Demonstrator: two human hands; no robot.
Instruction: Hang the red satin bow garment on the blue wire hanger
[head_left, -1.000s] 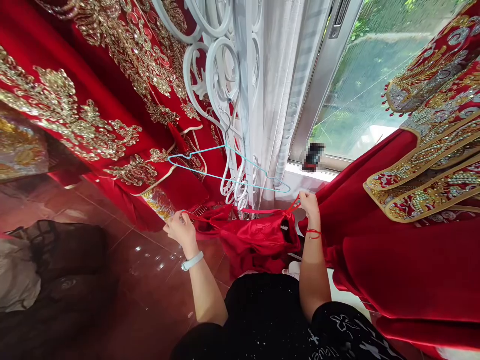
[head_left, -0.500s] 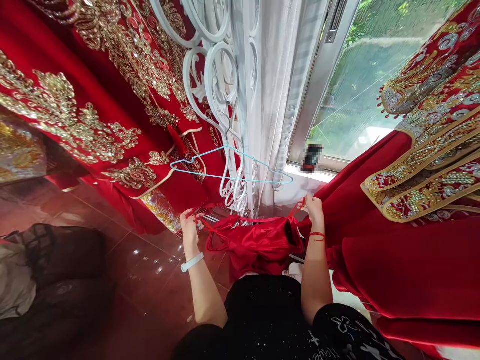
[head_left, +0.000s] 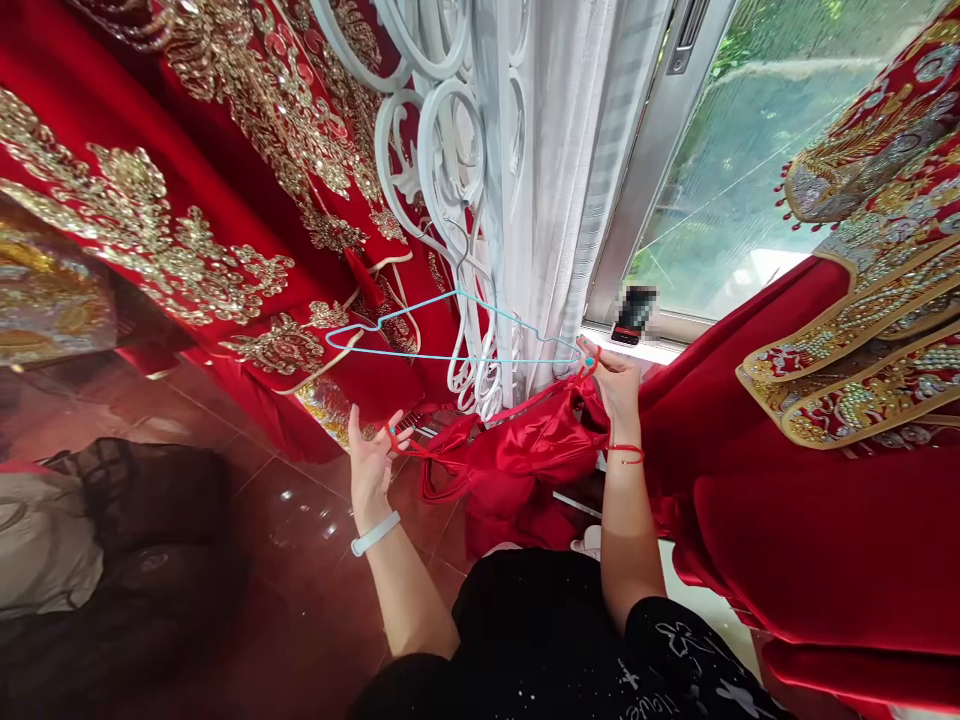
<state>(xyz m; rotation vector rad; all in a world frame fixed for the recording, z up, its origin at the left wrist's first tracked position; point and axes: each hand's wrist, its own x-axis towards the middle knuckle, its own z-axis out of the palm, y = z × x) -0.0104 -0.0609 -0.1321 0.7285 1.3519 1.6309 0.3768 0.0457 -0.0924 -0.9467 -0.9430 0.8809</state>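
A red satin dress [head_left: 525, 440] with thin straps hangs between my two hands. My left hand [head_left: 370, 462] has one strap looped over its fingers, the thumb raised apart from them. At the other side my right hand [head_left: 616, 378] pinches the second strap, right at the right end of a light-blue wire hanger [head_left: 420, 356]. The hanger hangs by its hook from the white scrolled metal rack [head_left: 427, 110]. Its left end is bare, above and left of the dress. The lower part of the dress drops in front of my body.
Red gowns with gold beadwork [head_left: 202, 260] hang at the left, and beaded red garments [head_left: 825, 390] at the right. A phone-like dark object [head_left: 634, 312] stands on the window sill. A dark bag [head_left: 150, 530] lies on the tiled floor [head_left: 315, 560].
My right hand has risen with its strap to the hanger's right end, tilting the dress up on that side. My left hand has shifted slightly left, its thumb lifted away.
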